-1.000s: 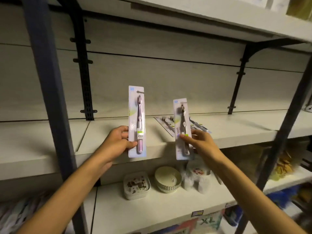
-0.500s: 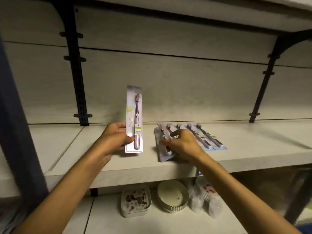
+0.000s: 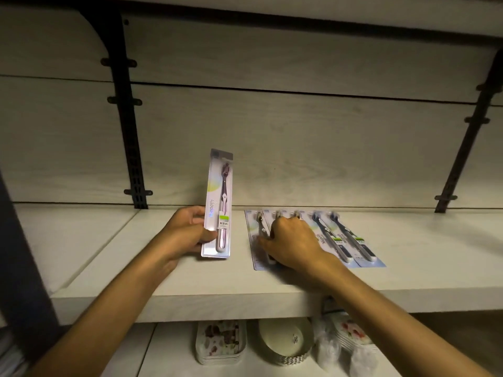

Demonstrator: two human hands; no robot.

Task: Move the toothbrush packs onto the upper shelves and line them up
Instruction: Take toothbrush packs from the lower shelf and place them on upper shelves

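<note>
My left hand point(image 3: 185, 235) grips a pink toothbrush pack point(image 3: 219, 202) by its lower left edge and holds it upright, its bottom just above the white upper shelf point(image 3: 163, 281). To its right, several toothbrush packs point(image 3: 345, 243) lie flat side by side on that shelf, heads toward the back wall. My right hand point(image 3: 291, 240) lies over the left end of this row, fingers curled over the leftmost pack point(image 3: 255, 258) and thumb at its left side. The hand hides most of that pack and its neighbours.
Black wall brackets stand at the back left point(image 3: 128, 131) and back right point(image 3: 468, 131). A dark post point(image 3: 21, 254) rises at the far left. On the shelf below sit a patterned tray stack point(image 3: 220, 341), a stack of bowls point(image 3: 284, 341) and wrapped plates point(image 3: 343, 344).
My right hand brought its pack from in front of the shelf down flat onto the left end of the row. My left hand moved its upright pack in over the shelf. The view came closer.
</note>
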